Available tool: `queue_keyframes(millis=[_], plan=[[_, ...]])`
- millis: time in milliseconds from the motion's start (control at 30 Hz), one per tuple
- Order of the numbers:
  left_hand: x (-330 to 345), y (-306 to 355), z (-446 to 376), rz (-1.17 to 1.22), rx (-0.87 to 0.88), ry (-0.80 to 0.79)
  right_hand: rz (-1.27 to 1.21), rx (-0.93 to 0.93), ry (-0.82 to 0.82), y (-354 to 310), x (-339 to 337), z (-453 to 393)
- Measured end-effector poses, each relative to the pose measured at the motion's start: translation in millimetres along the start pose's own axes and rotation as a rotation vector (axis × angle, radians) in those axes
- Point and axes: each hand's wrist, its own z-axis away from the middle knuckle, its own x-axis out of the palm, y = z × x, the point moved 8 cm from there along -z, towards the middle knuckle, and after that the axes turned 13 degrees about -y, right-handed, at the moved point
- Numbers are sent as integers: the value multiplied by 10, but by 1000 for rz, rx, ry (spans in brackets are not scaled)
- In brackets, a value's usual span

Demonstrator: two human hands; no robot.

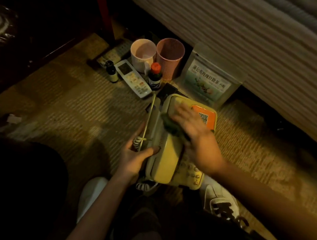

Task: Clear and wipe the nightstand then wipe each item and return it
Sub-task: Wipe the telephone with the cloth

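Holding the telephone (170, 152) above my shoes (221, 203), I have my left hand (136, 156) wrapped round its left edge: the grip is curled, thumb pressed on the handset's lower end, fingers hidden underneath beside the coiled cord (137, 142). My right hand (193, 131) lies across the phone's top with its fingers spread nearly flat, pressing a dark green cloth (170, 124) against the casing; the hand is blurred, so I cannot tell whether any finger hooks the cloth's edge. The phone's long axis runs from 6 o'clock, near me, toward 12 o'clock, keypad end (191, 171) close to me and the orange label (205, 116) at the far end. The handset sits in its cradle along the left side, parallel to that axis. A thin pale cable (148, 117) runs straight along the left of it.

Beyond the phone at 12 o'clock, on the carpet (68, 101), stand the other things. A dark bottle with an orange cap (155, 75) is nearest, a white remote (132, 77) just beside it at 9 o'clock, then a small dropper bottle (112, 72). Behind them are a white mug (142, 54) and a pink mesh cup (169, 57), touching or nearly so. A printed pouch (208, 80) leans at 1 o'clock against the bed (249, 35). A second remote (113, 52) lies farther back at 11 o'clock.
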Motion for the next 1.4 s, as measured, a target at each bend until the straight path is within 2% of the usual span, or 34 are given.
queue_keyframes(millis=[67,167,367,500,700,867,967,1033,1100,1167,1267,1400], plan=[[-15,-17,28,-5,0,-17,-50,96,55,171,-122,-169],[-62,-110,46,-21,-3,-35,-81,107,68,135,-115,-153],[-175,-182,164,-120,-9,23,35,-88,2,-435,366,308],[-210,-163,254,-144,15,20,85,-205,-61,-558,470,326],[-254,-361,171,-42,-93,115,38,-100,-128,-425,518,111],[-241,-330,-98,-72,-85,149,31,-42,-209,-231,402,-228],[-214,-290,-200,-31,-106,95,63,70,-223,94,247,-515],[-203,-275,-197,-26,-102,41,11,213,-205,333,146,-695],[-181,-260,-163,-40,-80,7,-29,260,-192,425,125,-762],[-166,-272,-139,-43,-66,22,-54,180,-209,296,189,-641],[-171,-290,-118,-19,-71,69,14,-73,-258,-183,388,-138],[-241,-355,-96,-51,-69,69,164,-296,-423,-539,648,260]])
